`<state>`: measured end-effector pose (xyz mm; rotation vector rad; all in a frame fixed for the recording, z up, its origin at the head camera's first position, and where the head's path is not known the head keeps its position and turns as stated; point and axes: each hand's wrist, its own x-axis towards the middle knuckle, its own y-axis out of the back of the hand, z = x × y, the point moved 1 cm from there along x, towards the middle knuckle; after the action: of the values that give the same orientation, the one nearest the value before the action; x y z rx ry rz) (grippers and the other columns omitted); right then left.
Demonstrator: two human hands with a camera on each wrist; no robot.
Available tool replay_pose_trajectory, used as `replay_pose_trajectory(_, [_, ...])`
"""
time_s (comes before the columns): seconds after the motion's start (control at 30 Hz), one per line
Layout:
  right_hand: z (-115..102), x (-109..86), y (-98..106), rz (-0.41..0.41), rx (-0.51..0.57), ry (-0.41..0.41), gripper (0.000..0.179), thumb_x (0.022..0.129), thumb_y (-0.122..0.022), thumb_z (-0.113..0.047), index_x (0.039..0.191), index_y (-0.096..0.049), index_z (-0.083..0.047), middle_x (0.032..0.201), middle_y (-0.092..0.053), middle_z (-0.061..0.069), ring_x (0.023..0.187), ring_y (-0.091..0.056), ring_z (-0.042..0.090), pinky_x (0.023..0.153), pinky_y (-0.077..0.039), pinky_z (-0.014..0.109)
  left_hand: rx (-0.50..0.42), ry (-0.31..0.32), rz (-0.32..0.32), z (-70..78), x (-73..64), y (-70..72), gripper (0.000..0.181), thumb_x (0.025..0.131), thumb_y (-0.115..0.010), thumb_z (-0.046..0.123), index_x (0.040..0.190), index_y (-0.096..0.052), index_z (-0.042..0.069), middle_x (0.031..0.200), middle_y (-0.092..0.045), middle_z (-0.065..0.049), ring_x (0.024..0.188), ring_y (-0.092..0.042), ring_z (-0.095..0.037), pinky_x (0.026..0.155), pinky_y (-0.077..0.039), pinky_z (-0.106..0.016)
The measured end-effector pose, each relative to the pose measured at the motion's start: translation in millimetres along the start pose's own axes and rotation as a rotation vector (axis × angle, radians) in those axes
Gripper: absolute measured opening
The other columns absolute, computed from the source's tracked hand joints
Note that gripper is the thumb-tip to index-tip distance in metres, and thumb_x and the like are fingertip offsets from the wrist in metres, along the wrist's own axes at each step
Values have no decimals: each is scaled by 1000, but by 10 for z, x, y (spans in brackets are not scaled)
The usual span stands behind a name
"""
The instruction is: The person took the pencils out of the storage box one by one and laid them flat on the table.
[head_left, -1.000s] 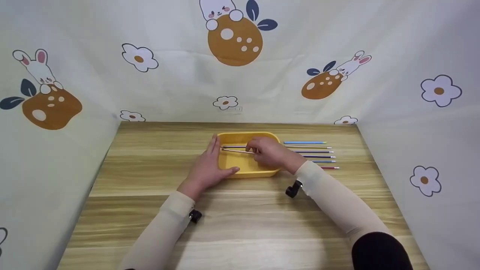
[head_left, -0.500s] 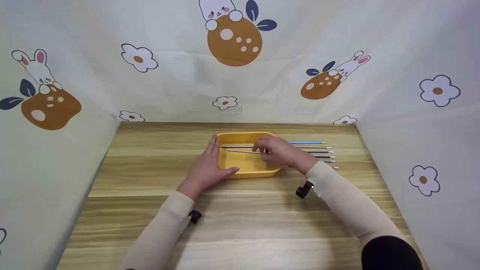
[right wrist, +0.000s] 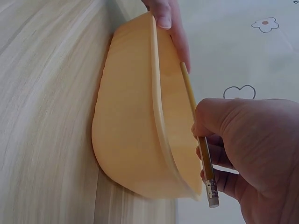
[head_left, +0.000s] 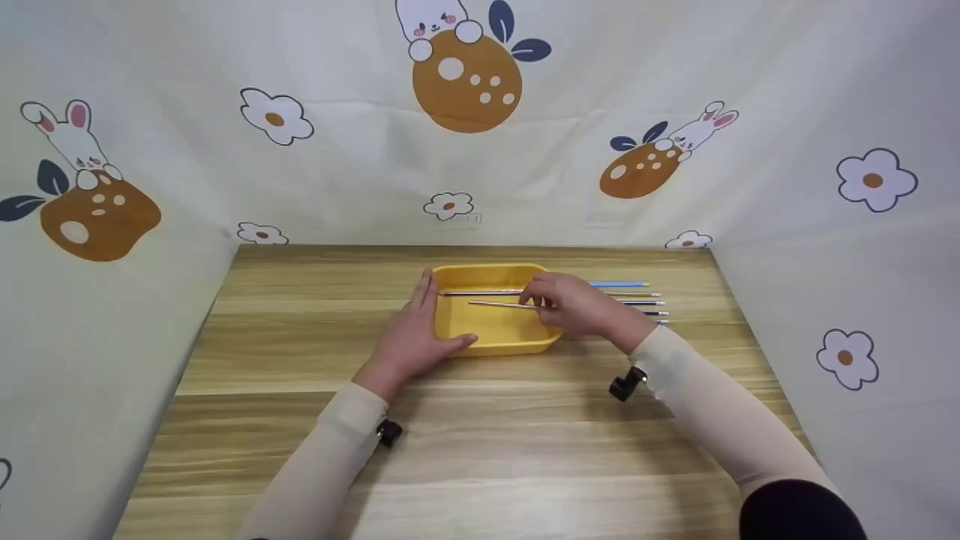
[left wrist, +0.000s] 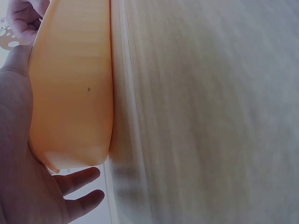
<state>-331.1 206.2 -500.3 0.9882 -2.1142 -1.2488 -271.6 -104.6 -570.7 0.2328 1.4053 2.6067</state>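
A yellow plastic tray (head_left: 499,349) stands near the back of the table. Around its left end my left hand (head_left: 409,341) rests with fingers straight along the outside and the thumb over the near rim. Between thumb and fingers, my right hand (head_left: 576,306) pinches a pencil (right wrist: 190,88) above the tray's right half. This pencil has a yellowish barrel and a white eraser, which points back past the hand in the right wrist view. Another dark pencil (head_left: 480,293) lies lengthwise in the tray along its far side, its right part hidden by the right hand.
On the wooden table (head_left: 480,450), several pencils lie in a row right of the tray, including a light blue one (head_left: 621,284) at the back and a dark one (head_left: 645,303); my right arm partly covers them. A patterned cloth (head_left: 352,165) walls the back and sides.
My right hand has drawn to the right over the tray, carrying the pencil, and its forearm now covers more of the pencil row. The left hand and tray have stayed in place.
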Motion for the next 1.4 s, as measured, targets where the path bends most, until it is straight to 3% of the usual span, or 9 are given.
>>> replay_pose_trajectory(0.43, [61,-207,118,32,-7,-15,34,95,-66,4,123,-80,-8,103,-67,3,86,-61,19,76,-56,38,9,-4,-20,-17,2,28,137,87,-66,90,178,-7,6,187,2,-8,139,-59,-51,117,-47,-65])
replay_pose_trajectory(0.57, [80,-273,144,34,-10,-34,32,97,-70,2,123,-82,-11,103,-66,1,87,-60,18,76,-56,37,10,-5,-13,-22,-4,31,137,86,-66,90,178,-8,6,187,-2,-10,139,-59,-51,116,-48,-65])
replay_pose_trajectory(0.73, [116,-397,163,69,-4,0,24,99,-78,-2,121,-84,-12,102,-69,1,86,-61,17,77,-58,39,22,-4,-15,-8,-9,32,137,86,-65,91,178,-8,6,187,-4,-12,140,-59,-50,117,-47,-66])
replay_pose_trajectory(1.23, [272,-745,260,160,54,11,36,93,-68,11,117,-85,-10,96,-70,5,83,-58,18,72,-51,34,-6,6,-20,20,-17,35,134,89,-73,81,178,-7,6,187,-1,-11,148,-51,-52,120,-44,-64])
replay_pose_trajectory(1.4, [315,-847,320,143,79,-44,34,96,-70,11,118,-86,-10,98,-71,3,84,-59,16,73,-51,32,-1,5,-14,23,-22,37,134,89,-72,83,178,-8,7,186,-3,-12,145,-53,-52,119,-45,-64])
